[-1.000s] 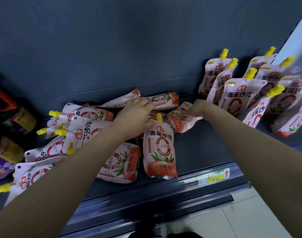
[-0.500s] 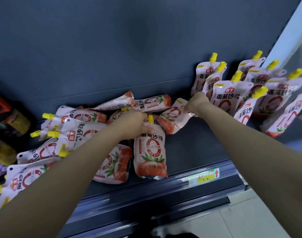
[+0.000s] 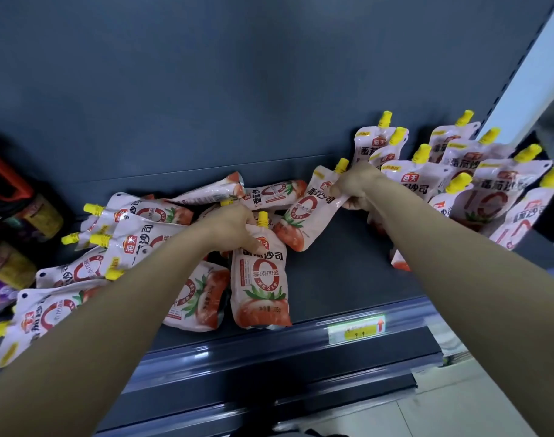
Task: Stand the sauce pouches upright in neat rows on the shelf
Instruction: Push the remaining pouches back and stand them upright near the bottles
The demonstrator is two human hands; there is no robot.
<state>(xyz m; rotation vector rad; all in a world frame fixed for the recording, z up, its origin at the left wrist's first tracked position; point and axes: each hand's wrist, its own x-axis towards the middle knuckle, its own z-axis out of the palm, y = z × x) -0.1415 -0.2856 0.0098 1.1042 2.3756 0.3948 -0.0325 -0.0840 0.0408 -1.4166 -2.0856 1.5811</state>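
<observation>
While right hand (image 3: 351, 192) grips tilted pouch (image 3: 304, 216): plant its base flat beside the rows (image 3: 408, 184), shelf (image 3: 348, 272) right end.
Left hand (image 3: 231, 228): holds front pouch (image 3: 259, 279) top, steady it.

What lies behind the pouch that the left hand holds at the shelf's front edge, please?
Behind that pouch, fallen pouches lie flat. The left hand, gripping its top, hides whatever touches its back.

White pouches (image 3: 259, 279) printed with red tomatoes and rings (yellow caps (image 3: 341, 164)) on a dark grey shelf (image 3: 341, 279).
</observation>
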